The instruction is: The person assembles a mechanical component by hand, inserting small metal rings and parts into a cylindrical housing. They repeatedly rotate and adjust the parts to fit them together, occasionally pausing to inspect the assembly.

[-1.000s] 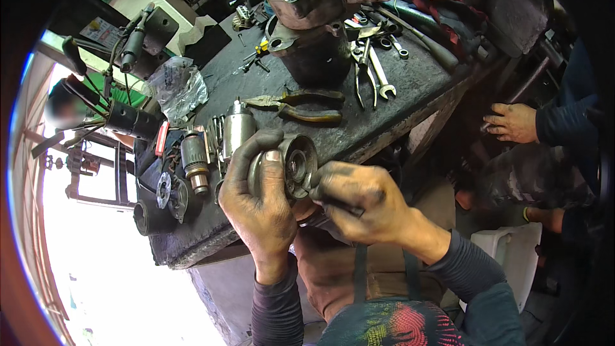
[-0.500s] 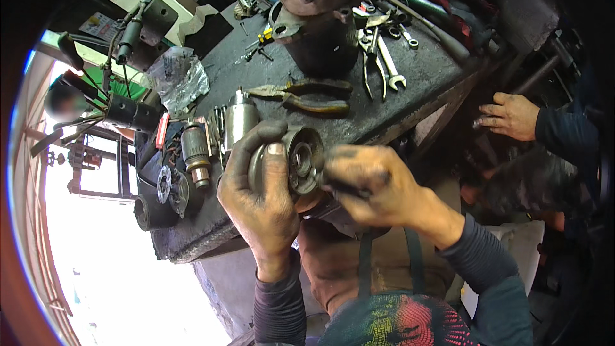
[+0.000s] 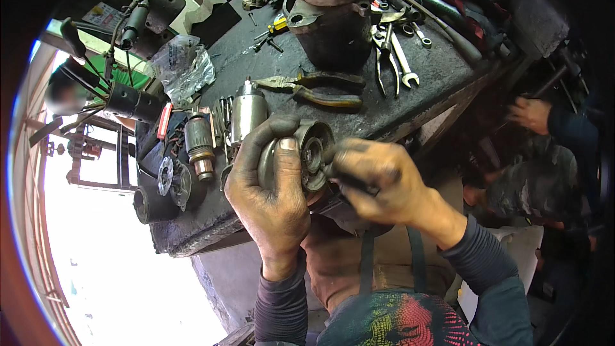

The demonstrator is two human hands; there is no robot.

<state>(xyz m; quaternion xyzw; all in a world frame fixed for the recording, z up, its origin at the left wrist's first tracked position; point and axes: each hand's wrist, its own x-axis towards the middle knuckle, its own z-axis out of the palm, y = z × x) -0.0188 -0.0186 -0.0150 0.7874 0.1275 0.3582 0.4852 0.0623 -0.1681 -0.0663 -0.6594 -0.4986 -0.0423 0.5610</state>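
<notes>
My left hand (image 3: 272, 202) is wrapped round a round metal housing (image 3: 315, 147), thumb across its side, its ringed open face turned to the right. At that face my right hand (image 3: 384, 179) is closed, fingertips against or just beside the rim. Something dark and thin shows under its fingers, too blurred to name. Just beyond the housing stands a silver metal cylinder (image 3: 248, 115). Pliers with worn yellowish handles (image 3: 327, 99) lie on the bench behind my hands. Left of the cylinder is a ridged motor armature (image 3: 200, 144).
The dark workbench (image 3: 256, 67) carries a large metal casing (image 3: 333, 32), spanners (image 3: 403, 61), a clear plastic bag (image 3: 182, 67) and a round end piece (image 3: 182, 186). A black cylinder with wires (image 3: 131, 102) stands far left. Another person's hand (image 3: 530, 114) is at the right.
The bench things have shifted slightly right in view. My right hand has moved a little against the housing's face, and the other person's hand has drawn to the right.
</notes>
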